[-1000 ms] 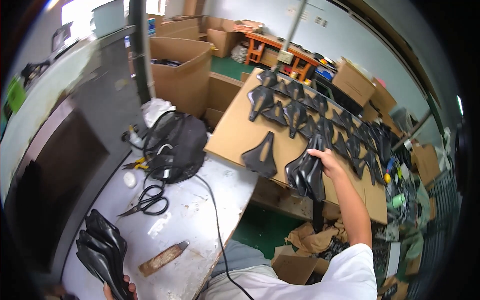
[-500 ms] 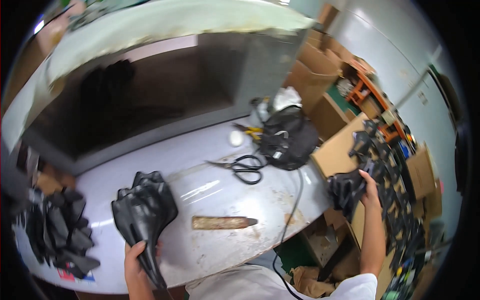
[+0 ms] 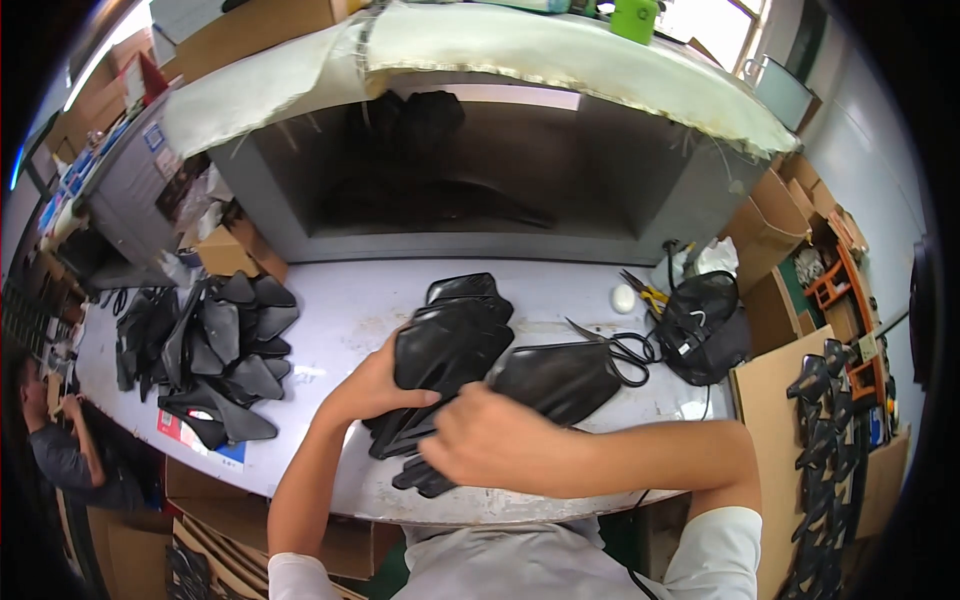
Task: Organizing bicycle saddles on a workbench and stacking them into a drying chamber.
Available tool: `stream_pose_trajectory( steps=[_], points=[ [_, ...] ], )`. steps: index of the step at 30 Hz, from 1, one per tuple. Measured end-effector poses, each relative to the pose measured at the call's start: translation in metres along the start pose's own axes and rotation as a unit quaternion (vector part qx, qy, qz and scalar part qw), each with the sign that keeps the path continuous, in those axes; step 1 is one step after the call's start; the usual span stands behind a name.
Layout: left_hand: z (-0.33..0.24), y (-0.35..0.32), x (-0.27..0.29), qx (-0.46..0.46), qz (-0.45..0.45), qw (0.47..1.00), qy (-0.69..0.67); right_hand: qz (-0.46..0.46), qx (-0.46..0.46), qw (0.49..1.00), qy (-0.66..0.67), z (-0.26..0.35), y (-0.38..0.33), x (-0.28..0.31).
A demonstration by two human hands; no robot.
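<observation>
My left hand (image 3: 378, 388) grips a stack of glossy black bicycle saddle covers (image 3: 450, 345), thumb across the near side, fingers hidden beneath. The stack's wide end points away from me. Curled over the narrow end of another black saddle cover (image 3: 560, 380) is my right hand (image 3: 490, 440), crossing in front of the stack. This cover's wide end points right, close to black-handled scissors (image 3: 630, 360). Both hands are above the near middle of the white table (image 3: 330, 290). Where the covers overlap, their narrow ends are partly hidden by my right hand.
Left on the table lies a pile of black pieces (image 3: 240, 335). A grey open-fronted box (image 3: 640, 200) stands behind. At right are a white round object (image 3: 623, 299), yellow-handled pliers (image 3: 652, 292) and a black bundle (image 3: 705, 330). Another person (image 3: 70, 450) is at far left.
My view has swung left. My right hand has come from the far right to the middle with a black cover, meeting the stack in my left hand. The wooden-handled tool no longer shows.
</observation>
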State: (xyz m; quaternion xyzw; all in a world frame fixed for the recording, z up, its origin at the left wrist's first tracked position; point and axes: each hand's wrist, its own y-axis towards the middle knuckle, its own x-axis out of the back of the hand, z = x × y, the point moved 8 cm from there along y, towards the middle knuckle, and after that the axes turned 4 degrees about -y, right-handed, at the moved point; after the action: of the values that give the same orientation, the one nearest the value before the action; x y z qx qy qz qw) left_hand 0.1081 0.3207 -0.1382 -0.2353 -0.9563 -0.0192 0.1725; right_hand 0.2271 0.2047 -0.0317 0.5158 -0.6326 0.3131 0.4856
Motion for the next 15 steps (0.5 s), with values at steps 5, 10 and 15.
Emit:
stream_pose_trajectory(
  steps=[5,10,15],
  points=[
    [0.010,-0.005,-0.001,-0.062,-0.060,0.995,0.047,0.122,0.103,0.970,-0.184,0.053,0.059,-0.083],
    [0.026,-0.012,0.008,-0.035,-0.126,0.990,-0.051,-0.158,0.120,0.980,-0.034,0.030,0.030,-0.077],
    [0.036,-0.024,-0.002,-0.077,-0.088,0.988,-0.096,-0.217,0.037,0.973,-0.064,-0.002,-0.030,-0.058]
  ],
)
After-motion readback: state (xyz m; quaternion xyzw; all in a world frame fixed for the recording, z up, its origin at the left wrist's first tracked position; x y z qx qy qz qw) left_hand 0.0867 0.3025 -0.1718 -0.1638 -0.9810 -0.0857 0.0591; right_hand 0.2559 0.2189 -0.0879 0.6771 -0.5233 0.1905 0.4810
